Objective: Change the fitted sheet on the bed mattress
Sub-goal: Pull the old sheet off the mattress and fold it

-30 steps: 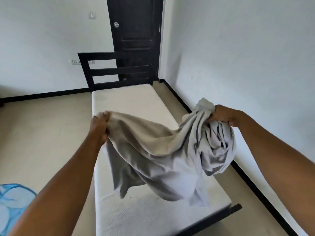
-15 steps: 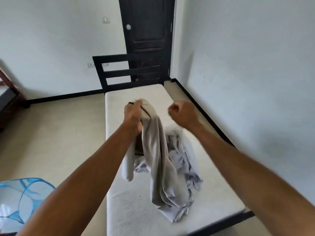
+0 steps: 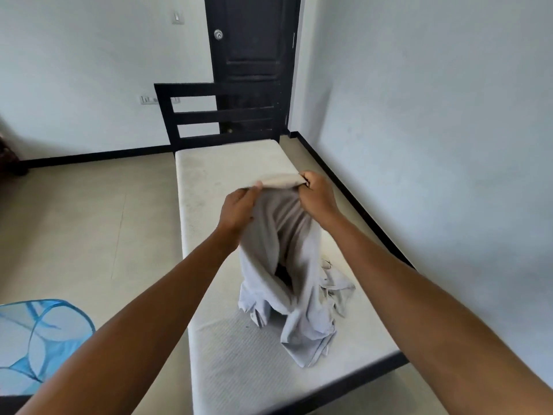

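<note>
Hands, left hand (image 3: 238,209) and right hand (image 3: 318,193), gripping grey fitted sheet (image 3: 287,265) above bare mattress (image 3: 227,163), blue mesh hamper (image 3: 36,333) contents unclear

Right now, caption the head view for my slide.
Both hands hold the sheet above the bare mattress.

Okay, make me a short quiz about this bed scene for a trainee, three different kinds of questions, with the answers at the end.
1. True or false: the mattress is already covered by a fitted sheet.
2. Which hands hold the grey sheet? A) left only B) right only C) both
3. Fill in: the sheet's lower end rests on the ____.

Key
1. False; the mattress is bare.
2. C; the left hand and the right hand pinch one edge, close together.
3. Mattress.
</note>
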`<state>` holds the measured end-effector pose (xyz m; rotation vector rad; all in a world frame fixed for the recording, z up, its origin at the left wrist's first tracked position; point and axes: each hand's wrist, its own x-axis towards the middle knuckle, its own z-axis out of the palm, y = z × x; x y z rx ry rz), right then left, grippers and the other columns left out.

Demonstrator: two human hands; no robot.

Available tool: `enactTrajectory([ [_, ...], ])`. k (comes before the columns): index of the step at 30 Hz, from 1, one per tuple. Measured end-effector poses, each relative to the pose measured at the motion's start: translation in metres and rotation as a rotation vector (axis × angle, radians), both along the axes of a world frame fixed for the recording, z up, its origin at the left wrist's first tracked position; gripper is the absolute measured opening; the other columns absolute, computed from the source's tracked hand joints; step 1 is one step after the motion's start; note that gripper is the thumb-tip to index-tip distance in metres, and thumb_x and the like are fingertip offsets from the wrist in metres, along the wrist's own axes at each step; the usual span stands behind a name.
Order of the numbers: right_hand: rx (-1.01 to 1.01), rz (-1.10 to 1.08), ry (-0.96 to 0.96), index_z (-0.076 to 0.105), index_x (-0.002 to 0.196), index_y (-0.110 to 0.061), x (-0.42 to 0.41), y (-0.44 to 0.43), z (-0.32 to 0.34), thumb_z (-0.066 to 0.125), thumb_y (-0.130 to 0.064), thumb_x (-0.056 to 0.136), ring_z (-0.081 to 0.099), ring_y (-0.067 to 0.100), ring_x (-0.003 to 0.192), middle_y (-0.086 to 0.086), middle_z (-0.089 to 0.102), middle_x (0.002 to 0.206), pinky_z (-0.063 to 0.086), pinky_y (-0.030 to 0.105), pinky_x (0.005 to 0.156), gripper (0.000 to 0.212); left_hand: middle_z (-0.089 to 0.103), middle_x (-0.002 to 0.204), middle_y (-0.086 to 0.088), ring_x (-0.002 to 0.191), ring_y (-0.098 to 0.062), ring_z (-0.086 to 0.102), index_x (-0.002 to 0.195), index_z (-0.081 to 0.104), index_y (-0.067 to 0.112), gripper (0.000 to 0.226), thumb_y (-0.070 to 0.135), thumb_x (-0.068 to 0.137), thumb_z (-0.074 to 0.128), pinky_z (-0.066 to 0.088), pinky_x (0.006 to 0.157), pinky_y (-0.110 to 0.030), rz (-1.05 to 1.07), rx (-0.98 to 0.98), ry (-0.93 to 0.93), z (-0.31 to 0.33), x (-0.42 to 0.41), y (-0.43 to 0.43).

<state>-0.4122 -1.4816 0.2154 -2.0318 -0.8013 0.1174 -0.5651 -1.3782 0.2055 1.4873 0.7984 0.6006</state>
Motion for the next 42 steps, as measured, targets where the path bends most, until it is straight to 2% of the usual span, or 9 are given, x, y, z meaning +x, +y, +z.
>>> enactTrajectory([
  [3,-0.068,0.164,-0.066,0.066,0.067,-0.018,-0.006,-0.003,0.036,0.066,-0.005,0.088,0.050,0.010,0.061,-0.006,0.055,0.061,0.039,0.029,0.063,0.025,0.064,0.094,0.010,0.091,-0.013,0.060,0.096,0.062,0.024,0.055,0.075,0.076,0.071,0.054,0.083,-0.038,0.179,0.521,0.241,-0.026,-0.025,0.007],
  [7,-0.080,0.429,-0.033,0.079,0.099,-0.003,-0.024,-0.012,0.081,0.071,-0.001,0.090,0.064,0.004,0.078,0.005,0.075,0.091,0.050,0.016,0.072,0.012,0.050,0.129,-0.007,0.116,-0.024,0.047,0.131,0.046,0.024,0.086,0.059,0.065,0.088,0.043,0.092,-0.036,0.158,0.704,0.298,-0.043,-0.023,0.010],
  [10,-0.033,0.394,-0.041,0.080,0.100,-0.009,-0.017,-0.028,0.093,0.076,-0.006,0.088,0.067,0.004,0.081,0.002,0.076,0.091,0.053,0.018,0.075,0.013,0.066,0.092,-0.007,0.107,-0.036,0.064,0.090,0.066,0.019,0.015,0.031,0.090,0.074,0.043,0.075,-0.033,-0.171,0.571,0.353,-0.050,-0.004,0.002],
  [14,-0.524,0.214,-0.302,0.068,0.079,-0.029,0.029,-0.082,0.060,0.091,-0.040,0.068,0.061,0.006,0.071,-0.010,0.063,0.075,0.042,0.026,0.061,0.027,0.058,0.063,-0.002,0.081,-0.036,0.066,0.066,0.061,0.013,0.017,0.013,0.077,0.049,0.034,0.060,-0.030,-0.041,0.501,0.206,-0.044,0.009,0.009],
  [16,-0.709,-0.004,-0.469,0.071,0.092,-0.024,0.051,-0.116,0.017,0.080,-0.028,0.076,0.067,0.025,0.086,0.001,0.065,0.091,0.048,0.032,0.067,0.018,0.062,0.069,-0.003,0.076,-0.034,0.063,0.077,0.064,0.015,0.027,0.014,0.066,0.040,0.040,0.061,-0.031,-0.081,0.643,0.156,-0.036,0.016,0.003],
  [20,-0.558,-0.343,-0.421,0.068,0.106,-0.014,0.076,-0.169,-0.057,0.064,-0.010,0.081,0.062,0.041,0.080,0.012,0.055,0.106,0.048,0.039,0.065,0.026,0.069,0.080,-0.010,0.076,-0.037,0.064,0.094,0.069,0.018,0.038,0.012,0.066,0.043,0.053,0.065,-0.037,-0.096,0.866,0.075,-0.033,0.031,-0.013],
  [30,-0.139,-0.768,0.051,0.072,0.107,-0.009,0.112,-0.196,-0.085,0.058,-0.003,0.082,0.068,0.038,0.105,0.018,0.072,0.109,0.052,0.034,0.086,0.029,0.069,0.099,-0.029,0.094,-0.048,0.062,0.098,0.070,0.008,0.032,0.011,0.080,0.043,0.049,0.082,-0.048,0.529,0.558,0.352,-0.030,-0.008,0.089],
  [38,0.024,-0.055,-0.296,0.076,0.095,-0.016,0.054,-0.066,0.050,0.050,-0.017,0.066,0.070,0.015,0.089,-0.001,0.077,0.091,0.050,0.024,0.076,0.039,0.059,0.124,0.004,0.098,-0.020,0.065,0.139,0.057,0.013,0.063,0.014,0.076,0.063,0.048,0.086,-0.026,-0.532,0.608,0.170,-0.001,0.064,0.026],
  [42,-0.199,-0.008,-0.485,0.076,0.093,-0.028,0.064,-0.073,0.082,0.066,-0.034,0.071,0.069,0.018,0.086,-0.005,0.076,0.090,0.047,0.025,0.070,0.024,0.071,0.086,-0.014,0.088,-0.035,0.066,0.078,0.068,0.006,0.029,0.022,0.066,0.047,0.046,0.072,-0.034,-0.510,0.868,0.195,0.026,0.084,0.017],
])
